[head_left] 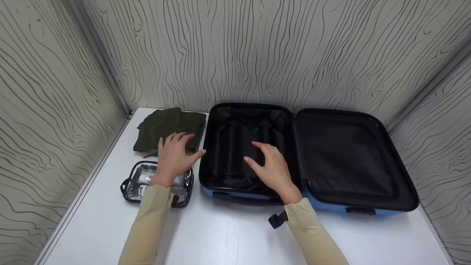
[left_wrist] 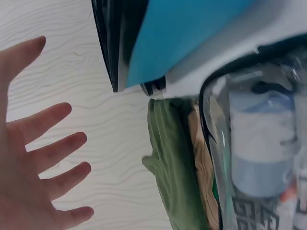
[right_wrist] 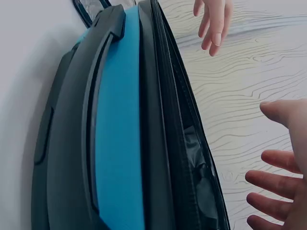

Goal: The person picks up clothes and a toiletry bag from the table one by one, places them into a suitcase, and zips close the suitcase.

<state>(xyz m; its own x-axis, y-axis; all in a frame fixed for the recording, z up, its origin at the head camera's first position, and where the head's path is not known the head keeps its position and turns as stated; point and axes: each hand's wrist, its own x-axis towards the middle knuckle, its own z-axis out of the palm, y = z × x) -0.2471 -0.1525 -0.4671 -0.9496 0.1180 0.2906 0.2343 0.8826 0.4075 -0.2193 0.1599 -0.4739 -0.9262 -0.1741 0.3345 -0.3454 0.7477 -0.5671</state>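
Observation:
A blue suitcase with a black lining (head_left: pixel 239 154) lies unfolded on the white table, its two halves side by side. My right hand (head_left: pixel 271 167) hovers over the left half, fingers spread and holding nothing. Between the suitcase and the folded clothes, my left hand (head_left: pixel 174 156) hangs in the air with its thumb apart from the fingers. Dark green folded clothes (head_left: pixel 165 127) lie just beyond it, with a tan layer underneath. Below my left wrist rests a clear toiletry bag (head_left: pixel 138 184) with black trim; a bottle (left_wrist: pixel 261 143) shows through its side in the left wrist view.
The suitcase's other half (head_left: pixel 346 158) lies flat on the right, covered by a black lining panel. A carry handle (right_wrist: pixel 72 134) runs along the near side. Patterned wall panels (head_left: pixel 235 55) enclose the white table (head_left: pixel 220 239) at the back and both sides.

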